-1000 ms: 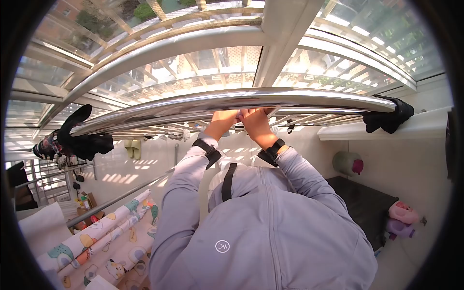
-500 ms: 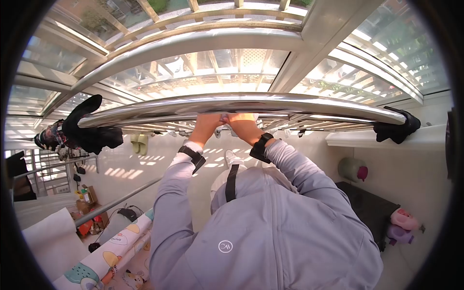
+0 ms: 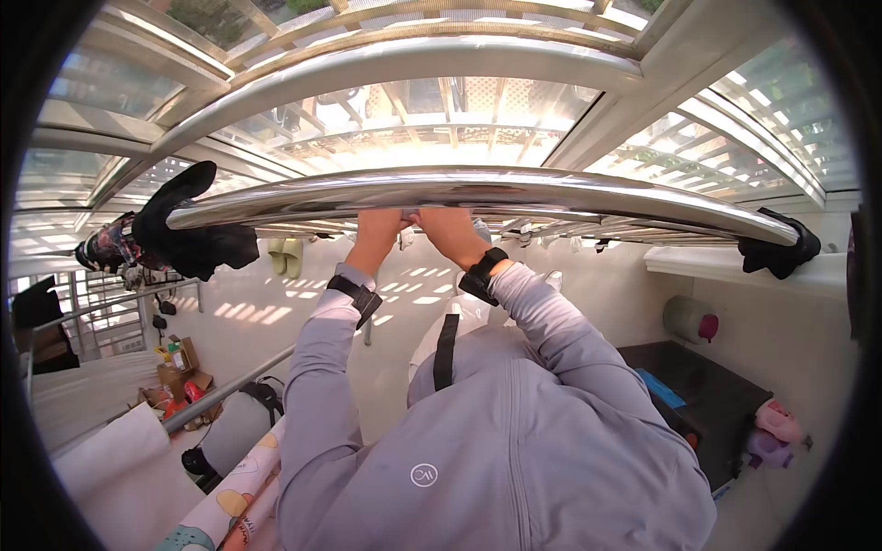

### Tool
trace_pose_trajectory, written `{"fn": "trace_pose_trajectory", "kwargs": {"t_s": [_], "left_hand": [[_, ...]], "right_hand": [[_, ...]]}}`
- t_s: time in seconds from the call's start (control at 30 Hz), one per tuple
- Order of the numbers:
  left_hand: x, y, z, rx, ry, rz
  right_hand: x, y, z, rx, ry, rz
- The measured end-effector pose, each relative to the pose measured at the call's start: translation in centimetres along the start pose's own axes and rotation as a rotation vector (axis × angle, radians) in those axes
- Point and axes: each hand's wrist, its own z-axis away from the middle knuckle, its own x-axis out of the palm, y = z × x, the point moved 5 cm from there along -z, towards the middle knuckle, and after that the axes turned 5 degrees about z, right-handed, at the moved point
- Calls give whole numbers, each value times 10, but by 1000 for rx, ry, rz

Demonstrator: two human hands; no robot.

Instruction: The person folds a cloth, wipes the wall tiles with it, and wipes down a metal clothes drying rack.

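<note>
A thick shiny metal bar (image 3: 478, 188) runs across in front of me, curved by the lens. My left hand (image 3: 379, 223) and my right hand (image 3: 443, 225) are close together just below it, their inner edges nearly touching. The bar hides most of the fingers of both, so what they hold, if anything, does not show. Behind and below the bar are thinner rails (image 3: 588, 223) with small pale items hanging along them. Black cloth (image 3: 197, 234) hangs over the bar's left end, and another black cloth piece (image 3: 779, 244) covers its right end.
Windows with pale frames (image 3: 395, 55) stand beyond the bar. Green slippers (image 3: 286, 257) lie on the floor to the left. Lower left are a grey rail (image 3: 230, 388), cardboard boxes (image 3: 176, 370) and patterned fabric (image 3: 234, 496). At right stand a black box (image 3: 712, 386) and pink and purple items (image 3: 776, 432).
My view has shifted slightly, so the bar's ends and the floor items appear further right. Both hands remain together below the bar, a little further left in view. A blue strip now shows on the black box.
</note>
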Motion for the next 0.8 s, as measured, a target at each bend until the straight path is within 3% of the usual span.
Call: {"fn": "trace_pose_trajectory", "kwargs": {"t_s": [0.1,0.2,0.27,0.3,0.37,0.4,0.43,0.47,0.57,0.63,0.8], "left_hand": [[41,1,2,-10,69,325],[14,42,0,138,302,32],[29,28,-1,79,93,-21],[35,21,1,50,-15,-44],[27,8,7,85,102,-71],[23,-1,10,100,148,-66],[17,-11,10,118,200,-64],[20,-26,16,21,37,4],[-13,-60,33,-8,107,144],[-24,-91,49,-53,68,98],[-29,-173,80,25,216,-193]], "right_hand": [[-18,6,19,9,56,240],[-29,15,39,76,20,237],[-28,12,36,145,-90,236],[-27,8,30,82,-8,258],[-26,-4,19,-29,161,298],[-16,-7,14,45,120,246],[-16,-16,6,-2,255,169],[-7,-24,0,-46,273,207],[25,-58,-18,-86,359,397],[44,-76,-41,-60,3,-113],[100,-133,-87,-137,58,-61]]}}
